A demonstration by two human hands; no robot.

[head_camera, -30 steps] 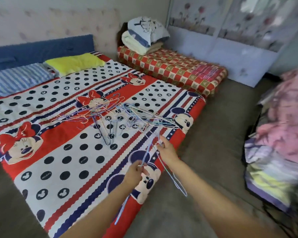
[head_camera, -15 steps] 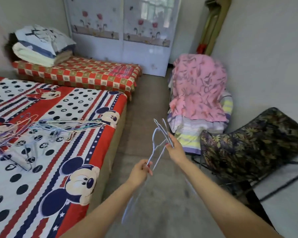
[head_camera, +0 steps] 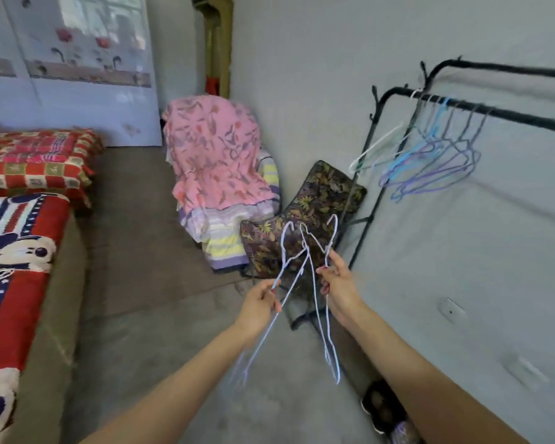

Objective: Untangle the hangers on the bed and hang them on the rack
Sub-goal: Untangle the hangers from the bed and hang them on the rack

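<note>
My left hand [head_camera: 259, 305] pinches a pale blue wire hanger [head_camera: 285, 261] by its shoulder, hook upward. Beside it, my right hand [head_camera: 339, 285] grips two more pale wire hangers [head_camera: 321, 302] whose hooks also point up and whose bodies hang toward the floor. The black metal rack [head_camera: 507, 115] stands against the wall at the upper right, above and to the right of both hands. Several blue, purple and white hangers [head_camera: 430, 165] hang on its lower bar. Only a corner of the bed [head_camera: 16, 251] with the cartoon mouse sheet shows at the left; the tangled pile is out of view.
A dark floral folding chair [head_camera: 318, 213] leans just beyond my hands, at the foot of the rack. A pile of laundry under a pink cloth [head_camera: 215, 155] sits behind it. A low checked mattress [head_camera: 36, 165] lies at the far left. Shoes [head_camera: 378, 408] rest by the wall.
My view has swung right from the bed toward the wall and rack. Both hands carried the hangers away from the pile, and the hangers now sit apart between the two hands.
</note>
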